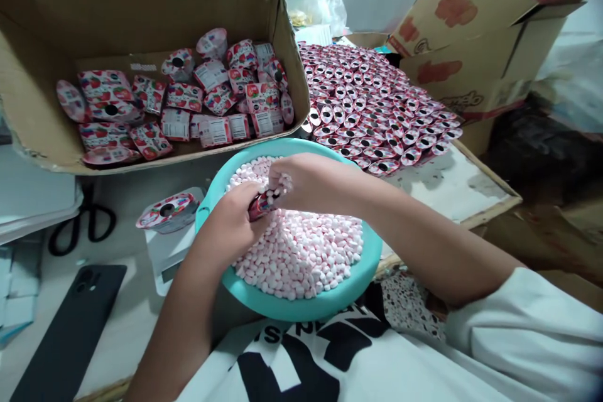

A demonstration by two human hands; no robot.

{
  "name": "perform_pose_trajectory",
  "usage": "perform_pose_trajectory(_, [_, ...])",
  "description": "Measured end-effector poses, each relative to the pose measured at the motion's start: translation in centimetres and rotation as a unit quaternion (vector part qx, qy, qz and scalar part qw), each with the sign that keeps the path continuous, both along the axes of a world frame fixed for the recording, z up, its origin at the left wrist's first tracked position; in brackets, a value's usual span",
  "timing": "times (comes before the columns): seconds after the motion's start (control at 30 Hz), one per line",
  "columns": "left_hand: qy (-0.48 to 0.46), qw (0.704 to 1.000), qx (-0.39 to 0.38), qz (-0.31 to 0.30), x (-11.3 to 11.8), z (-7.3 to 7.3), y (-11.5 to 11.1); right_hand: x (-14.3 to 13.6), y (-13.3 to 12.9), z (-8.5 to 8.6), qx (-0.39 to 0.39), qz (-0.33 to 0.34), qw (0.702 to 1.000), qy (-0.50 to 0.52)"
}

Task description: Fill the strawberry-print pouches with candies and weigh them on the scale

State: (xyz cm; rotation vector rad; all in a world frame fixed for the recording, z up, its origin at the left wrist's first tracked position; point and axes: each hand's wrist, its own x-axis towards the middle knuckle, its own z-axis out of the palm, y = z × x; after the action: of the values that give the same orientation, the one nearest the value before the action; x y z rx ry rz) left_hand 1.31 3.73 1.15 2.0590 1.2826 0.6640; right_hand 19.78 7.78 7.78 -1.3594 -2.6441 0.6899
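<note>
Fingers of the left hand point(236, 217) grip a pack point(258, 208), the right hand point(306, 179) clutching sweets point(284, 183); perhaps it's part-filled, while more packs point(384, 167) crowd upper right.

the pale, flat table point(125, 232) has a long, dark grey phone point(70, 333) lying on it. black-handled scissors point(86, 204) lie just past the phone. a flat white scale point(159, 251) sits to the right of them. a big brown cardboard box point(141, 0) stands behind these things. on the right is a white top with a wooden edge point(438, 191). many small pink, red and white packs with oval ends point(372, 100) are crowded together on it.
</note>
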Motion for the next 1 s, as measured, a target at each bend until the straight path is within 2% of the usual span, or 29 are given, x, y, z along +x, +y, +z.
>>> perform_pose_trajectory(0.1, [0.001, 1.000, -0.004, 0.029, 0.0, -0.2, 0.0, 1.4, -0.3, 0.6, -0.009, -0.009, 0.999, 0.037])
perform_pose_trajectory(0.17, [-0.016, 0.999, 0.001, 0.033, -0.1, -0.4, 0.0, 3.0, -0.2, 0.3, -0.014, -0.011, 0.998, 0.054])
perform_pose_trajectory(0.23, [-0.031, 0.999, 0.004, 0.040, -0.2, -0.6, 0.1, 4.9, 0.1, -0.9, -0.024, -0.001, 0.999, 0.032])
perform_pose_trajectory(0.33, [-0.036, 0.998, -0.008, 0.057, -0.2, -0.7, 0.1, 7.0, 0.2, -3.8, -0.070, 0.026, 0.994, -0.074])
perform_pose_trajectory(0.43, [-0.038, 0.998, -0.016, 0.057, -0.1, -0.6, 0.1, 7.4, -1.3, -6.0, -0.089, 0.058, 0.984, -0.141])
perform_pose_trajectory(0.5, [-0.034, 0.997, -0.015, 0.060, -0.1, -0.7, 0.1, 7.3, -2.8, -6.5, -0.085, 0.072, 0.986, -0.127])
perform_pose_trajectory(0.57, [-0.028, 0.997, -0.015, 0.064, 0.0, -0.8, 0.0, 7.1, -4.2, -6.4, -0.085, 0.060, 0.990, -0.099])
perform_pose_trajectory(0.67, [-0.019, 0.998, -0.014, 0.056, 0.0, -0.9, 0.0, 6.7, -4.9, -6.1, -0.093, 0.008, 0.993, -0.074])
perform_pose_trajectory(0.87, [-0.028, 0.999, -0.014, 0.043, 0.1, -0.6, 0.0, 4.2, -3.2, -5.4, -0.125, -0.082, 0.987, -0.057])
perform_pose_trajectory(1.0, [-0.034, 0.998, -0.026, 0.043, 0.1, -0.4, 0.0, 2.9, -1.8, -3.6, -0.074, -0.067, 0.995, -0.002])
